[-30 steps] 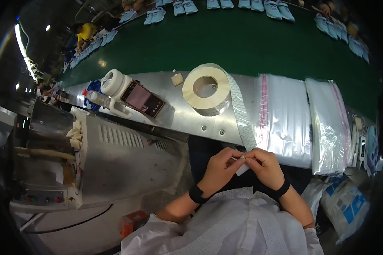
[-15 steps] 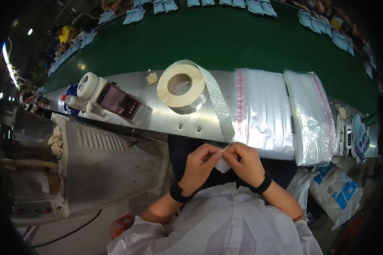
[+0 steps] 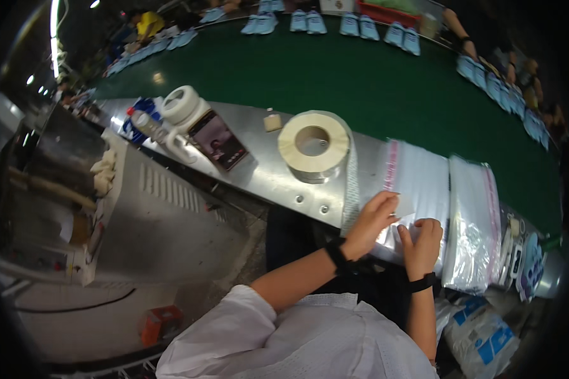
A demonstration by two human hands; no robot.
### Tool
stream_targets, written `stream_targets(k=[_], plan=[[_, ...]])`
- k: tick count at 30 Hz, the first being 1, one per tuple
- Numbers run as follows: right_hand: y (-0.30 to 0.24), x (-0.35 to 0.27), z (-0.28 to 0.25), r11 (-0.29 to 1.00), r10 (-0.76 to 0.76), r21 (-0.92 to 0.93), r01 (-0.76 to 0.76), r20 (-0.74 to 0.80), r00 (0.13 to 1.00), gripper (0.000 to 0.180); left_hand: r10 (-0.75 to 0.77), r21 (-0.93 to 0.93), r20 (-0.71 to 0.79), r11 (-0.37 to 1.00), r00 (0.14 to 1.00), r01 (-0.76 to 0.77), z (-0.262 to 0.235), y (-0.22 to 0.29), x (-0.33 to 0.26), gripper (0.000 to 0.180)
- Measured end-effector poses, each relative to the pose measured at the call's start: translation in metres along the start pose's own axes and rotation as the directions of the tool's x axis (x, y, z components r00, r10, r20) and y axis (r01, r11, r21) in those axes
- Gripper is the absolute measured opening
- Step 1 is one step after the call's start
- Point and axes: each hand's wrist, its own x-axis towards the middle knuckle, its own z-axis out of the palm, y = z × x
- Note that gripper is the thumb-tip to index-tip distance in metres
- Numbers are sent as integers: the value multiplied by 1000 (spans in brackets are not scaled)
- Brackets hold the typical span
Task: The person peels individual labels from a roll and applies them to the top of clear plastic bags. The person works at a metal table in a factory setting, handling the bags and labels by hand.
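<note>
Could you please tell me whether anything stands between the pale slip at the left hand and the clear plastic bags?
Nothing visible does: the left hand holds the pale slip over the clear plastic bags; the right hand is on its near side. Whether slip and bags touch is unclear.

A bright tube lamp (image 3: 54, 44) glows at the upper left amid dim surroundings. Glare streaks the plastic bags (image 3: 473, 221) and metal tabletop (image 3: 265, 174); everything looks slightly blurred, bending toward a black rim.
</note>
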Motion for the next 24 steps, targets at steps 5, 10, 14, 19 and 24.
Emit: stream_targets(k=[5, 10, 14, 19, 24], plan=[[11, -11, 24, 985, -24, -170, 14, -55, 998, 21, -26, -251, 11, 968, 1000, 28, -18, -51, 25, 21], [25, -10, 28, 998, -63, -27, 63, 3, 998, 21, -57, -334, 1, 941, 998, 54, -27, -39, 13, 16], [1, -2, 25, 989, -137, -68, 133, -45, 990, 28, -27, -336, -29, 942, 999, 16, -30, -40, 15, 16], [56, -9, 21, 986, -66, 150, 73, -52, 996, 6, -198, -230, -25, 955, 980, 187, -15, -45, 23, 18], [55, -1, 10, 823, 133, 518, -232, 221, 966, 17, 288, 741, 540, 281, 791, -609, -21, -42, 59, 32]])
